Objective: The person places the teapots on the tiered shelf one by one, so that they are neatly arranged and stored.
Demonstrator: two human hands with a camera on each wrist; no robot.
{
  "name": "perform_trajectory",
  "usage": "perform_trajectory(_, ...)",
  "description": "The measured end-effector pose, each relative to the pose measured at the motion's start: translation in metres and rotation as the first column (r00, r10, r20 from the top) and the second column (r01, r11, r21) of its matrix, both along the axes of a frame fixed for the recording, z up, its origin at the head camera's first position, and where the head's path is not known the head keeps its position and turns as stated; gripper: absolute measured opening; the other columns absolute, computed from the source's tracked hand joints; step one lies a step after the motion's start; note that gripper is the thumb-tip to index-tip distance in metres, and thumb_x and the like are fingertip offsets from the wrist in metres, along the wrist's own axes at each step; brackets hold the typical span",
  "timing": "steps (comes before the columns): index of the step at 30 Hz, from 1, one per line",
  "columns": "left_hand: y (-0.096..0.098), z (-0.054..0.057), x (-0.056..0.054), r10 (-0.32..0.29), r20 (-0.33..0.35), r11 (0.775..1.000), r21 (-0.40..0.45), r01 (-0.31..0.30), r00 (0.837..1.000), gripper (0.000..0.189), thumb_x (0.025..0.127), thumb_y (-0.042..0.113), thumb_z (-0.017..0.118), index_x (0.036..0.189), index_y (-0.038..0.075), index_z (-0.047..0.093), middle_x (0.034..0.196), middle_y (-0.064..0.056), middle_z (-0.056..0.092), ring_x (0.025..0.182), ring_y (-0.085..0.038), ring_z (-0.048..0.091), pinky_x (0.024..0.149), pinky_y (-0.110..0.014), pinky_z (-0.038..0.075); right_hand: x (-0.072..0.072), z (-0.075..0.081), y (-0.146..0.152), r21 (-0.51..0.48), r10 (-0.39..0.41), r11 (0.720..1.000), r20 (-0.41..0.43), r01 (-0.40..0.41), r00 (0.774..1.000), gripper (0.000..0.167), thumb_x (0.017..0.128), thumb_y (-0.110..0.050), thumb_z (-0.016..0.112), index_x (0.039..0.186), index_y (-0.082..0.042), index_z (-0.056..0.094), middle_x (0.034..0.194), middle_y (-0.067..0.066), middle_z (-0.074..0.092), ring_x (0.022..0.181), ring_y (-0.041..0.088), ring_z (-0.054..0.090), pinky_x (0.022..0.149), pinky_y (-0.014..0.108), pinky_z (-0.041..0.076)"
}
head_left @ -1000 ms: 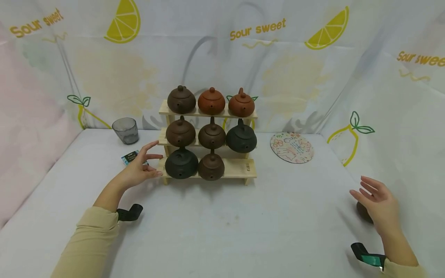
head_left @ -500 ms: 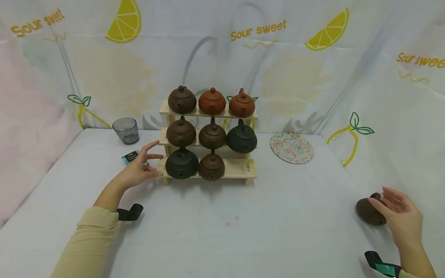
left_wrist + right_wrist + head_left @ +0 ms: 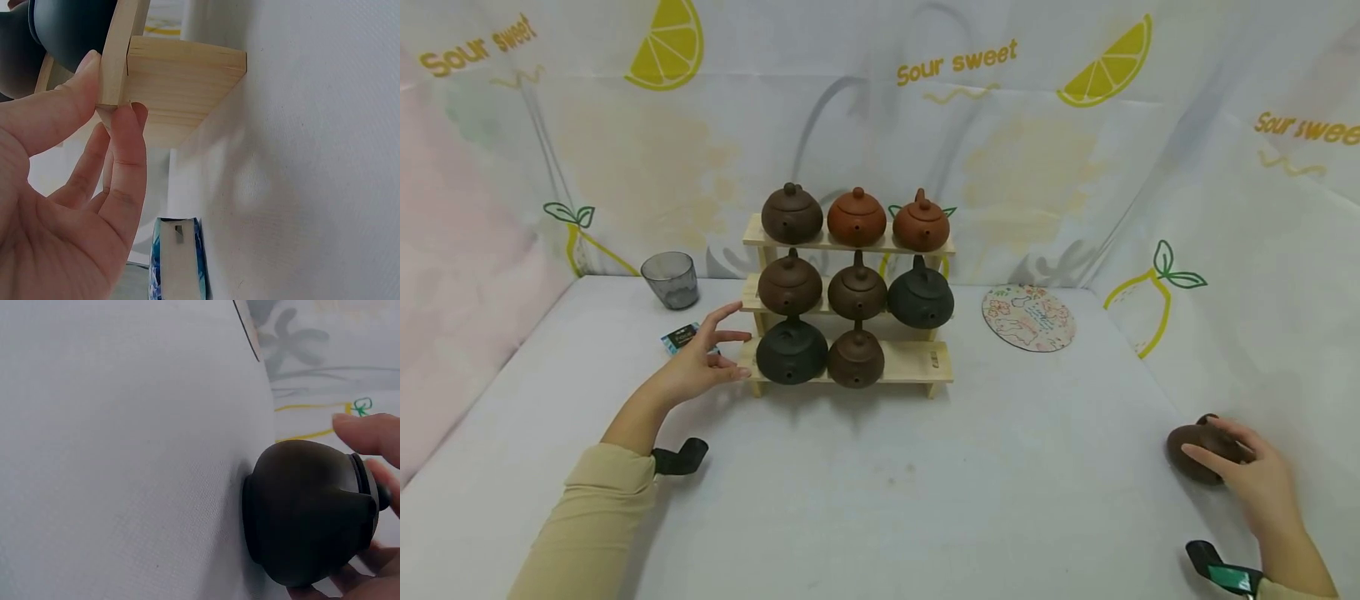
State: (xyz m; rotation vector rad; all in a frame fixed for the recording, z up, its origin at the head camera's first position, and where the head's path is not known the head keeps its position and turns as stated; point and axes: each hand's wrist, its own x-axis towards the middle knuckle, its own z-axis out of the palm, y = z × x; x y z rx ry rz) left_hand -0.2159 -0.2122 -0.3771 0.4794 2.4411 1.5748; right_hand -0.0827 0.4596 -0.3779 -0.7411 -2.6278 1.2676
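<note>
My left hand [image 3: 692, 367] pinches the left end of the bottom board of a three-tier wooden rack [image 3: 917, 358]. In the left wrist view, the thumb [image 3: 78, 87] lies on top beside a dark teapot [image 3: 75, 31], with fingers beneath the board. Several small clay teapots, brown, reddish and black, sit on the rack; the bottom tier's right end is bare. At the far right, my right hand [image 3: 1262, 479] curves its fingers round a dark brown teapot [image 3: 1191, 454] on the table. The right wrist view shows the thumb [image 3: 365, 434] close beside the lid, and fingers partly hidden behind the pot.
Behind my left hand lie a small blue-and-black packet [image 3: 679, 337] and a grey clear glass [image 3: 672, 282]. A round patterned coaster [image 3: 1030, 318] rests on the white table [image 3: 880, 500] to the right of the rack. A printed cloth [image 3: 850, 125] hangs along the back and sides.
My right hand has moved right, then down around the brown teapot, with its fingers drawing in about it. The left hand and the rack have stayed in place.
</note>
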Motion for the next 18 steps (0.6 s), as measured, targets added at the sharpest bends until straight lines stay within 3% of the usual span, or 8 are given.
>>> perform_trajectory(2,0.000,0.000,0.000,0.003,0.000,1.000,0.000,-0.003,1.000,0.098,0.081,-0.007,0.067,0.149,0.023,0.003,0.137,-0.031,0.034,0.079,-0.021,0.061,0.069,-0.025,0.048,-0.002,0.000,0.001,0.010,0.040,0.999,0.041,-0.040,0.998,0.065,0.081,-0.034,0.073,0.137,-0.038,0.040,0.153,0.010,0.016,0.131,0.039,0.021,0.099,0.042,0.033)
perform_trajectory(4,0.000,0.000,0.000,0.005,-0.002,1.000,-0.001,-0.005,1.000,0.098,0.081,-0.007,0.067,0.149,0.023,0.003,0.136,-0.030,0.034,0.079,-0.021,0.061,0.069,-0.025,0.048,-0.004,0.000,0.002,0.025,0.083,0.996,0.063,-0.085,0.995,0.072,0.082,-0.033,0.073,0.143,-0.031,0.035,0.151,0.026,0.006,0.129,0.050,0.014,0.097,0.060,0.023)
perform_trajectory(5,0.000,0.000,0.000,0.006,-0.004,1.000,-0.002,-0.006,1.000,0.098,0.081,-0.007,0.067,0.149,0.023,0.003,0.136,-0.030,0.034,0.079,-0.021,0.061,0.069,-0.025,0.048,-0.004,0.000,0.003,0.030,0.107,0.994,0.073,-0.109,0.992,0.077,0.082,-0.032,0.073,0.146,-0.025,0.031,0.149,0.029,0.004,0.127,0.052,0.014,0.095,0.063,0.022)
perform_trajectory(7,0.000,0.001,0.001,0.007,-0.003,1.000,-0.003,-0.007,1.000,0.098,0.081,-0.007,0.067,0.149,0.023,0.003,0.136,-0.030,0.035,0.079,-0.021,0.060,0.069,-0.025,0.048,-0.005,0.000,0.004,0.027,0.150,0.988,0.099,-0.153,0.984,0.085,0.081,-0.031,0.073,0.149,-0.021,0.022,0.147,0.034,0.001,0.124,0.055,0.013,0.093,0.066,0.022)
perform_trajectory(11,0.000,0.002,0.001,0.009,0.002,1.000,-0.008,-0.009,1.000,0.098,0.081,-0.007,0.067,0.149,0.024,0.003,0.136,-0.030,0.034,0.079,-0.022,0.060,0.069,-0.025,0.048,-0.004,-0.002,0.005,0.001,0.243,0.969,0.143,-0.246,0.959,0.093,0.083,-0.032,0.072,0.151,-0.027,0.008,0.146,0.036,-0.003,0.121,0.055,0.012,0.090,0.066,0.022)
perform_trajectory(16,0.000,0.001,0.001,0.006,0.001,1.000,-0.005,-0.006,1.000,0.098,0.081,-0.007,0.067,0.149,0.024,0.003,0.136,-0.030,0.035,0.078,-0.022,0.060,0.069,-0.025,0.048,-0.003,-0.005,-0.001,0.007,0.274,0.961,0.098,-0.276,0.957,0.086,0.084,-0.028,0.071,0.150,-0.027,0.017,0.147,0.034,0.002,0.120,0.054,0.015,0.088,0.065,0.025)
perform_trajectory(18,0.001,0.001,0.000,0.002,-0.003,1.000,-0.003,-0.002,1.000,0.098,0.081,-0.008,0.067,0.149,0.023,0.003,0.136,-0.030,0.035,0.078,-0.022,0.060,0.069,-0.025,0.048,-0.004,-0.005,-0.006,0.006,0.275,0.961,0.088,-0.276,0.958,0.081,0.086,-0.028,0.069,0.149,-0.021,0.019,0.147,0.033,0.004,0.120,0.054,0.016,0.088,0.064,0.027)
